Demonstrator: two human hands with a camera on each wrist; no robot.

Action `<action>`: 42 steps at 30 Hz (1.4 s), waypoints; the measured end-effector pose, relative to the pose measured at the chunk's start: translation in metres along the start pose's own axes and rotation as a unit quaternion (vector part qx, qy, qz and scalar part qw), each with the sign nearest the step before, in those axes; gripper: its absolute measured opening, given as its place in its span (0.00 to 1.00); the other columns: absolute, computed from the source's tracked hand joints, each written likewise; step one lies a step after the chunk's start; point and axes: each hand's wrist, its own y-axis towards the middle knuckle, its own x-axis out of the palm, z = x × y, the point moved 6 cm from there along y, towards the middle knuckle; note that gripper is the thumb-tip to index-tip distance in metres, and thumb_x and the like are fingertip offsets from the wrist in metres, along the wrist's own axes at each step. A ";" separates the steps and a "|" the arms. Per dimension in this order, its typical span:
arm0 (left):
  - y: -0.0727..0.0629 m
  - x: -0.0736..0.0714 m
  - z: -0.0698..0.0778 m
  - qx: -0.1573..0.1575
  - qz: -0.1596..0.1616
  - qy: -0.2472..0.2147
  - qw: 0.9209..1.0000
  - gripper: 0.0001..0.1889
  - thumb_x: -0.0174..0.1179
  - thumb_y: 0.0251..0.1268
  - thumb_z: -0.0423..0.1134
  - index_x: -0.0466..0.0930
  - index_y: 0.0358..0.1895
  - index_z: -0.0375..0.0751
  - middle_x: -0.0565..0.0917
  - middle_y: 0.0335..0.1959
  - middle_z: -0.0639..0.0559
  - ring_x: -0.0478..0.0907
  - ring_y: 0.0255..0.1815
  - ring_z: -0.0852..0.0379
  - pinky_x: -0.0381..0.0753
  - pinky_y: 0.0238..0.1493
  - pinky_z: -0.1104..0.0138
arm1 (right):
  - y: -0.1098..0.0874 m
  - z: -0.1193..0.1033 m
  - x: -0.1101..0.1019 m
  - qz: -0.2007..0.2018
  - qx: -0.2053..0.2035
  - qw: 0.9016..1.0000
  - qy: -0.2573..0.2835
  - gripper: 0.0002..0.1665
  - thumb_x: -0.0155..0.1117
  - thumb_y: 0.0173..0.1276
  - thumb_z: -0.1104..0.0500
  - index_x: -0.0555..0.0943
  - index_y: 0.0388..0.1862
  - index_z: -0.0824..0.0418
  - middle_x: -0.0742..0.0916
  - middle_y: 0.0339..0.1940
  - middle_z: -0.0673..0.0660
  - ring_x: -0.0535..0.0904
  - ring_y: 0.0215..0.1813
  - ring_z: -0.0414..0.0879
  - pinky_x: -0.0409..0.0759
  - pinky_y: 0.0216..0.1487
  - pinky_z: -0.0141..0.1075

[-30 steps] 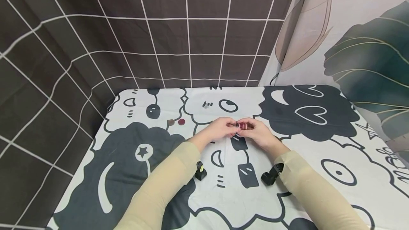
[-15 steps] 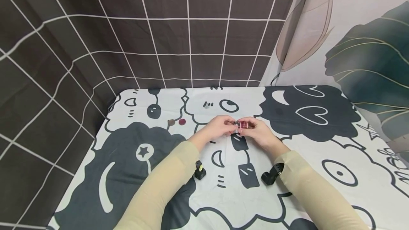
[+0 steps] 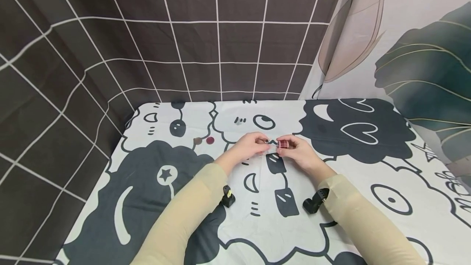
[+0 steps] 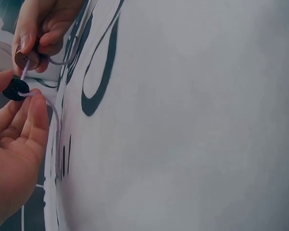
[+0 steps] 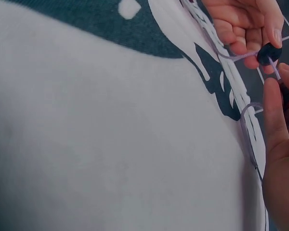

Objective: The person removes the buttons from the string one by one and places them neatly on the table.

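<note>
My left hand (image 3: 250, 147) pinches a dark round button (image 4: 16, 90) between thumb and fingertips. A pale purple cord (image 4: 56, 120) passes through the button. In my right hand (image 3: 302, 153) I grip a short stack of red buttons (image 3: 283, 144), also strung on this cord. The left wrist view shows the stack's end button (image 4: 27, 61), brownish and facing the dark one. A short length of cord spans the small gap between them. In the right wrist view, my right fingers hide most of the stack.
A brown disc (image 3: 197, 140) and a dark red disc (image 3: 210, 140) lie on the patterned cloth (image 3: 235, 232), left of my hands. Behind the table hangs a dark grid curtain (image 3: 239, 42). A leaf-print curtain (image 3: 434, 64) hangs at the right.
The hands have drawn a little apart: the right hand with the red stack has shifted right, the left hand slightly left. The gap between the buttons has widened. The two discs have not moved.
</note>
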 end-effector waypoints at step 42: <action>-0.018 -0.045 -0.018 -0.029 0.053 0.004 0.998 0.18 0.61 0.61 0.38 0.76 0.53 0.35 0.81 0.37 0.49 0.78 0.30 0.59 0.78 0.34 0.70 | -0.004 -0.001 -0.012 0.023 0.021 0.999 -0.014 0.27 0.70 0.56 0.65 0.75 0.55 0.71 0.78 0.44 0.63 0.77 0.37 0.41 0.79 0.37 0.28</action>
